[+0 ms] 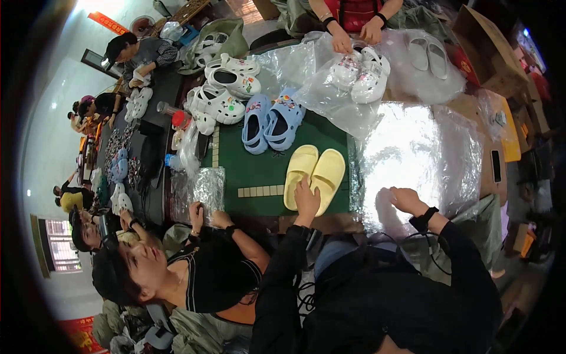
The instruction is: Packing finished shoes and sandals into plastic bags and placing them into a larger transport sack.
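A pair of pale yellow slides (328, 171) lies side by side on the green mat (233, 171), toes pointing away from me. My left hand (307, 202) is at their heel end, with its fingers and thumb closed over the adjoining inner edges. To the right, my right hand (408, 201) hovers at or just above a shiny stack of clear plastic bags (401, 138), fingers loosely bent and apart, nothing visible in them. Blue clogs (284, 120) with charms stand beyond the slides. Several white clogs (236, 82) are piled at their far left.
Across the table, another person's hands (356, 36) handle white charm-covered clogs (370, 75) on clear plastic. Pale slides (428, 57) sit nearby. A person (215, 265) is close at my left. At right are a phone (496, 166) and an open cardboard box (489, 53).
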A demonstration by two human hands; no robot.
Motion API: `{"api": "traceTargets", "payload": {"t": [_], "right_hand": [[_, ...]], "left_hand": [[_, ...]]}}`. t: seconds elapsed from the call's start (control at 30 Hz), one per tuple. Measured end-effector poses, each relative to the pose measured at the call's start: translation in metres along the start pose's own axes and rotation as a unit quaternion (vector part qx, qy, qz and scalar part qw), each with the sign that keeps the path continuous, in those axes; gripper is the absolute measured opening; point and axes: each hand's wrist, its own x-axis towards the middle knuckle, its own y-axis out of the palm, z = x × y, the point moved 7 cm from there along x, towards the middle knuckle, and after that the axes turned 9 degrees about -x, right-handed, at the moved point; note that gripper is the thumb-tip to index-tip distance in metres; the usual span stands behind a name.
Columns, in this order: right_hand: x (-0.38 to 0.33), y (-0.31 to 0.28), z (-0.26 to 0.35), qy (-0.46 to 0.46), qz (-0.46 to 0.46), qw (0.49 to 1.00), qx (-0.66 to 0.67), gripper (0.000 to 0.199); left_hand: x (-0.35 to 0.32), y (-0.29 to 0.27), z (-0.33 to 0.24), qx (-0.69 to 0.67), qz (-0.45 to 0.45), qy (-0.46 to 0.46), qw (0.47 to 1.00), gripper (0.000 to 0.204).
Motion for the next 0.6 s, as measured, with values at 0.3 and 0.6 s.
{"api": "traceTargets", "payload": {"t": [0.3, 0.6], "right_hand": [[0.002, -0.024, 0.077, -0.037, -0.071, 0.991, 0.109, 0.033], [0.003, -0.009, 0.087, -0.030, -0.031, 0.990, 0.133, 0.035]], "left_hand": [[0.015, 0.033, 0.023, 0.023, 0.110, 0.140, 0.984, 0.035], [0.008, 0.027, 0.038, 0.087, 0.160, 0.051, 0.982, 0.046]]}}
